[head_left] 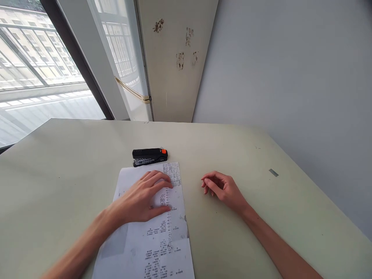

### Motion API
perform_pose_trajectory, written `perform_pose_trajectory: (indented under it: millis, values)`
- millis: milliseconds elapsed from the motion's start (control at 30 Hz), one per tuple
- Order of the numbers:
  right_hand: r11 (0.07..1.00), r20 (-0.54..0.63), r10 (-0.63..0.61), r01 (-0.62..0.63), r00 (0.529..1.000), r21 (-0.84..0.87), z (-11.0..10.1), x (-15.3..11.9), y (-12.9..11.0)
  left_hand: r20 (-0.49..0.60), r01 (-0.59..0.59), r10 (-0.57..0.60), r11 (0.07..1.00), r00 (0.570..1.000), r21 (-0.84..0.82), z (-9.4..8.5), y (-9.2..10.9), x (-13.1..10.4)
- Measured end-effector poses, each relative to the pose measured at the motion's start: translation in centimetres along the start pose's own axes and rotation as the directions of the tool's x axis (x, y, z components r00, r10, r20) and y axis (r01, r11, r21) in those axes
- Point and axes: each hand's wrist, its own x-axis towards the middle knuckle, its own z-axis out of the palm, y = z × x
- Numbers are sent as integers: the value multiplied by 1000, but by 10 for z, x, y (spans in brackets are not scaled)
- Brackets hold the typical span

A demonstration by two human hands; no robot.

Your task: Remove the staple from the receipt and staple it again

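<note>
Printed paper sheets (136, 252) lie on the table in front of me, with a small grid-patterned block at the upper right corner. My left hand (145, 195) rests on the upper part of the sheets, palm down, fingers and thumb spread. Just beyond the top edge of the paper sits a black stapler (149, 156) with an orange patch at its right end; neither hand touches it. To the right of the sheets, my right hand (222, 188) is held at the table with its fingers loosely curled and the thumb against the index finger. No object shows in it.
The pale table (232, 147) runs back to a refrigerator (174, 89) with rusty spots. A small grey strip (273, 172) lies at the right. A plain wall (285, 69) borders that side, and a window (37, 58) is at the left.
</note>
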Motion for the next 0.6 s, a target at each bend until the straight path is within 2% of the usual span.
perform_pose_trajectory:
  millis: [100,167,267,333,400,467,600]
  values:
    - [1000,4,-6,6,1000,-15,1,0,1,8,58,-57,990,998,-129,-6,-2,1]
    - [1000,-3,-12,12,1000,-24,2,1,2,-43,110,-119,979,992,-171,-8,-4,2]
    - [999,-9,-20,20,1000,-30,2,3,3,-263,145,-154,988,952,-56,-9,-8,4]
    - [999,-12,-32,32,999,-36,2,3,4,-433,186,-125,977,893,102,-12,-13,6]
    - [998,-14,-43,42,999,-46,2,4,4,-541,260,-100,939,835,227,-18,-20,8]
    - [997,-15,-51,50,999,-50,3,5,3,-570,326,-119,905,813,275,-25,-27,11]
    - [997,-9,-69,69,998,-43,4,6,2,-506,387,-255,906,824,172,-41,-41,17]
